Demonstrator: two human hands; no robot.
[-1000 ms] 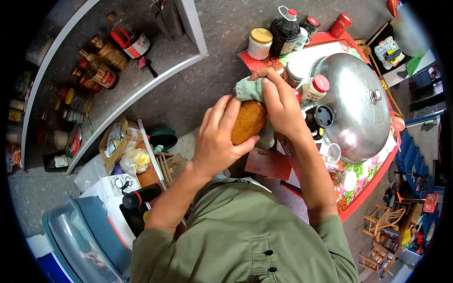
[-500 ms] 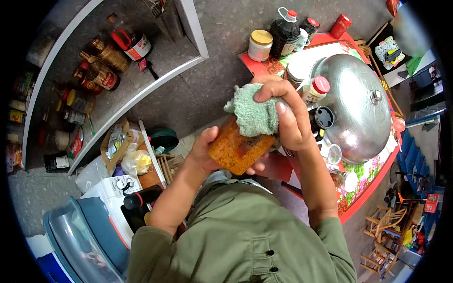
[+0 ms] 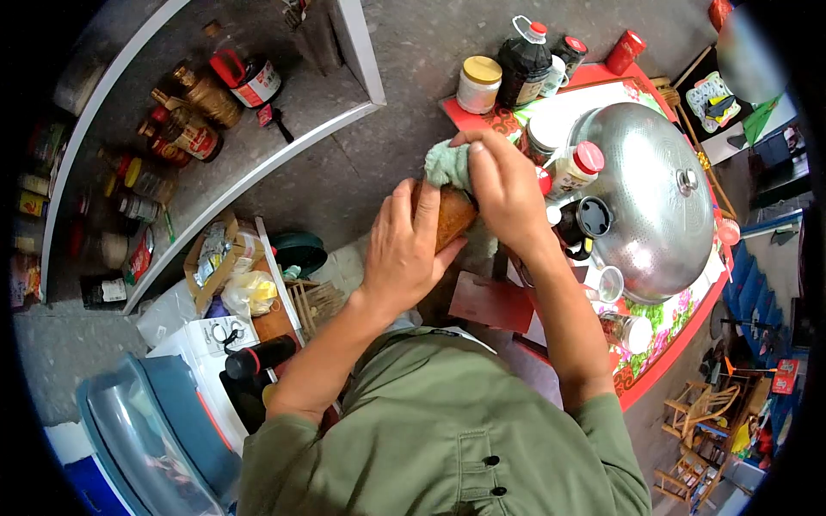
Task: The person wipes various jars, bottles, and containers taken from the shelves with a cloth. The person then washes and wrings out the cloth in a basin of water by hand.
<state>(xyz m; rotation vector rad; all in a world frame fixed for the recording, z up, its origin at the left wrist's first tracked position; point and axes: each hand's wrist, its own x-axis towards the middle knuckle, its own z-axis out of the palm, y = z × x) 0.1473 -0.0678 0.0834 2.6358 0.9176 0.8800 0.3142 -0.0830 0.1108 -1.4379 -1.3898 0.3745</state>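
A jar with orange-brown contents (image 3: 453, 215) is held in front of my chest, partly covered by my fingers. My left hand (image 3: 403, 236) wraps round its near left side. Against the jar's upper end, my right hand (image 3: 503, 185) grips a pale green cloth (image 3: 447, 165). The cloth hides the end of the jar it touches. Just right of my right hand are a jar with a red lid (image 3: 588, 158) and a dark cup (image 3: 592, 216).
A large metal lid (image 3: 650, 198) covers much of the red-edged table (image 3: 641, 391). Near its back corner stand a yellow-lidded jar (image 3: 479, 84) and a dark bottle (image 3: 522, 64). Shelves with bottles (image 3: 194, 129) curve along the left, above a white appliance (image 3: 202, 353).
Half a second ago the jar was lower and tilted, with its orange side showing. Now it is higher and turned, my left hand covers more of it, and the cloth has moved up.
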